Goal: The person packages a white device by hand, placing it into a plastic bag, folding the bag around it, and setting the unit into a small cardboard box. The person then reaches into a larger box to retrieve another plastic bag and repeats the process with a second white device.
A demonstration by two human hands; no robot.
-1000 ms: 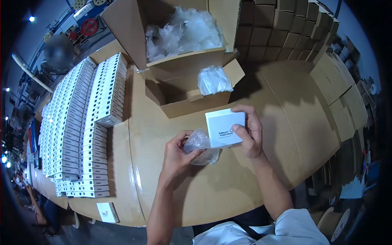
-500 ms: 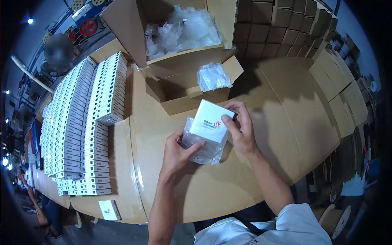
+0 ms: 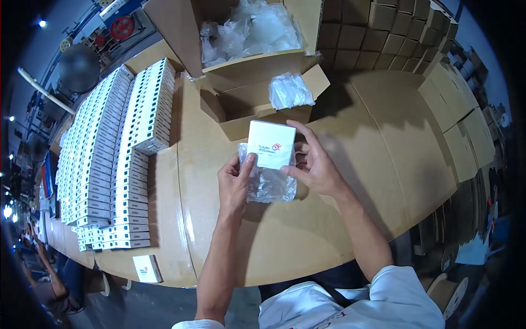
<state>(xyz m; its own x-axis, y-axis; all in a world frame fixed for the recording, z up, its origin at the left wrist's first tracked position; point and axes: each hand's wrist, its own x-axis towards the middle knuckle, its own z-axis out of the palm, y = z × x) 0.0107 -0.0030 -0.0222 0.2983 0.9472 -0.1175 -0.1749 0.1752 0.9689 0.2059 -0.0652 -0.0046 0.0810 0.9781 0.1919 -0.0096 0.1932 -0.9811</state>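
I hold a small white box (image 3: 270, 145), flat and square with a red and dark logo, above the desk (image 3: 383, 142). My left hand (image 3: 234, 186) pinches the edge of a thin, crinkled clear plastic bag (image 3: 268, 183) under the box. My right hand (image 3: 315, 164) grips the box from its right side, fingers curled. Behind stands an open brown carton (image 3: 257, 101) with a glossy bag bundle (image 3: 290, 90). Rows of white boxes (image 3: 109, 159) lie left.

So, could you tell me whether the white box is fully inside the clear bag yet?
Not yet: the box is partly in. Its lower edge sits in the bag; most of it, logo included, shows above the opening.
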